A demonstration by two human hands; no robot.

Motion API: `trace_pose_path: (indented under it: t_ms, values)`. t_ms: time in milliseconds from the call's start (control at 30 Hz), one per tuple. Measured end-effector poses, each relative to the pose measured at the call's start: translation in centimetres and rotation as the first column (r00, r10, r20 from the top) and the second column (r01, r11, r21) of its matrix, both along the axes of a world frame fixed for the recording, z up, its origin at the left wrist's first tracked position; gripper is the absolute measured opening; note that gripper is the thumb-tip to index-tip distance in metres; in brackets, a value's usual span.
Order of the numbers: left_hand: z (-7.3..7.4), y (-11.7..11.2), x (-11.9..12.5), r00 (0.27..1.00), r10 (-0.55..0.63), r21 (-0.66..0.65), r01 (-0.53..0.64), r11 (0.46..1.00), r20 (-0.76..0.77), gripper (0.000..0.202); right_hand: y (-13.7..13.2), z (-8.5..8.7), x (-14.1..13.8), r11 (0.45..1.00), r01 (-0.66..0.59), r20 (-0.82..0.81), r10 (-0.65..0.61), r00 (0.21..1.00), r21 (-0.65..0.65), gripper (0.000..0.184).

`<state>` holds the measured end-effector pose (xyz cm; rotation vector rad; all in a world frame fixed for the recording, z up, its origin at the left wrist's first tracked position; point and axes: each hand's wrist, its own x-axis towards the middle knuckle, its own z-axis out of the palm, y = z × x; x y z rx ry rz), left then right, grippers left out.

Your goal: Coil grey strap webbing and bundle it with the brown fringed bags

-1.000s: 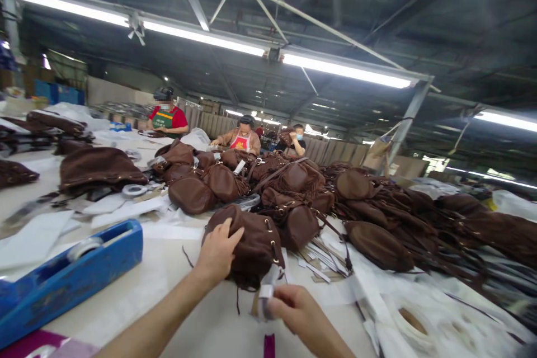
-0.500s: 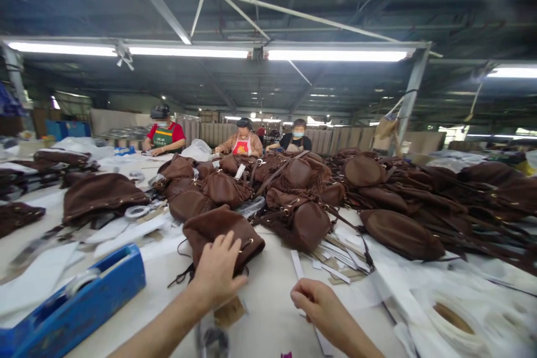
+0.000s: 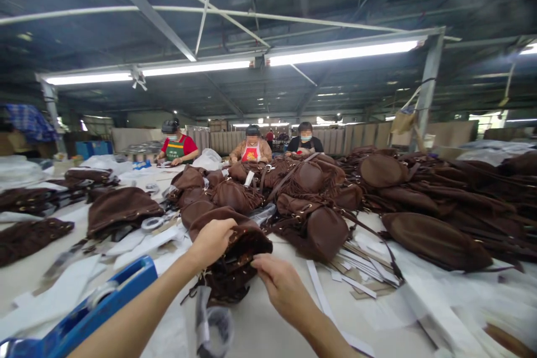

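A dark brown bag (image 3: pixel 247 240) with metal eyelets along its rim lies right in front of me, its mouth held apart and facing me. My left hand (image 3: pixel 212 243) is closed on the bag's upper rim, fingers curled over the edge. At the right side of the mouth, my right hand (image 3: pixel 279 285) pinches the rim between thumb and fingers. The bag's inside is dark and I cannot make out its contents. Just below it on the table lies a clear plastic-wrapped ring-shaped item (image 3: pixel 218 327).
A blue tape dispenser (image 3: pixel 121 296) stands at the lower left. Several brown bags (image 3: pixel 327 232) pile up ahead and to the right. White and tan strips (image 3: pixel 364 274) lie at right, near white wrapping sheets (image 3: pixel 444 313). Three co-workers (image 3: pixel 251 151) are across the table.
My left hand has gone from lying spread on the bag to gripping its rim. My right hand has moved left onto the rim. The bag's mouth has been opened towards me.
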<state>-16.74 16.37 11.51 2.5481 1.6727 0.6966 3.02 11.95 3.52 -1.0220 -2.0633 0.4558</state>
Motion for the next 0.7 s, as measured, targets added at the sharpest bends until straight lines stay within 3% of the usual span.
trace_pose_path:
  t_ms: [100, 200, 367, 467, 567, 633, 700]
  values:
    - [-0.4, -0.6, -0.2, 1.0, -0.002, 0.006, 0.002, 1.0, 0.008, 0.026, 1.9, 0.2, -3.7, 1.0, 0.015, 0.198, -0.018, 0.98, 0.018, 0.038]
    - [-0.1, -0.6, -1.2, 0.998, 0.059, 0.048, -0.06, 0.997, 0.035, 0.027, 3.0, -1.0, -6.0, 0.999, 0.019, 0.291, -0.009, 0.957, -0.033, 0.038]
    - [0.6, -0.7, -2.4, 0.993, 0.112, 0.082, -0.114, 0.99, 0.031, 0.026, 2.9, -2.6, -6.0, 0.997, -0.011, 0.354, 0.039, 0.934, -0.081, 0.032]
    - [0.5, -1.2, -2.9, 0.998, 0.063, 0.078, -0.063, 0.995, 0.0, 0.025, 2.2, -2.1, -4.6, 0.992, -0.084, 0.325, 0.111, 0.939, -0.096, 0.025]
    - [0.6, -1.3, -4.3, 0.995, 0.057, 0.128, -0.067, 0.99, 0.083, 0.024, 1.4, -1.0, -3.2, 0.983, -0.138, 0.125, 0.153, 0.98, -0.121, 0.021]
    - [1.2, -1.0, -5.6, 0.975, 0.088, 0.18, -0.126, 0.976, 0.203, 0.025, 1.3, -0.3, -2.5, 0.998, -0.021, -0.009, 0.02, 1.0, -0.062, 0.009]
    - [2.3, -0.6, -6.9, 0.95, 0.12, 0.233, -0.191, 0.953, 0.289, 0.026, 1.7, 0.2, -2.3, 0.989, 0.146, -0.07, -0.145, 0.987, 0.002, 0.014]
